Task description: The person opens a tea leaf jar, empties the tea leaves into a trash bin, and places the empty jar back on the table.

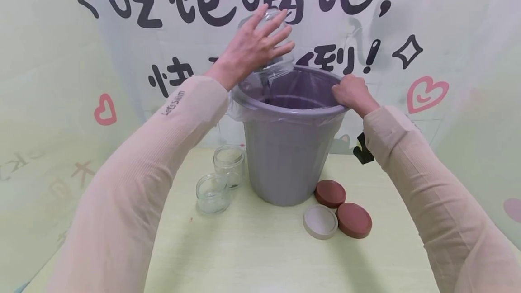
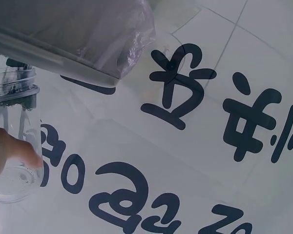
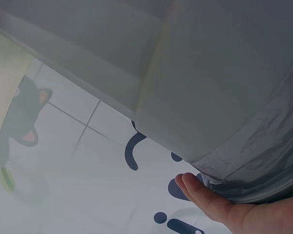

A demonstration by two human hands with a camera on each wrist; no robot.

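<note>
My left hand [image 1: 258, 44] grips a clear glass jar [image 1: 281, 68] over the left side of a grey bin [image 1: 286, 162]. The jar is tipped with its mouth down toward the bin's inside, and something dark shows below the mouth. In the left wrist view the thumb lies across the glass, and dark bits and wet streaks show near the threaded neck [image 2: 14, 85]. At the bin's right side, my right hand [image 1: 353, 92] holds the rim, fingers curled over it. A thin clear plastic liner [image 3: 256, 144] is folded over the bin's edge.
Two open glass jars [image 1: 212, 196] stand left of the bin on the pale table [image 1: 252, 252]. Right of its base lie two reddish-brown lids [image 1: 354, 220] and one whitish lid [image 1: 320, 221]. A printed wall sheet [image 1: 443, 35] hangs close behind.
</note>
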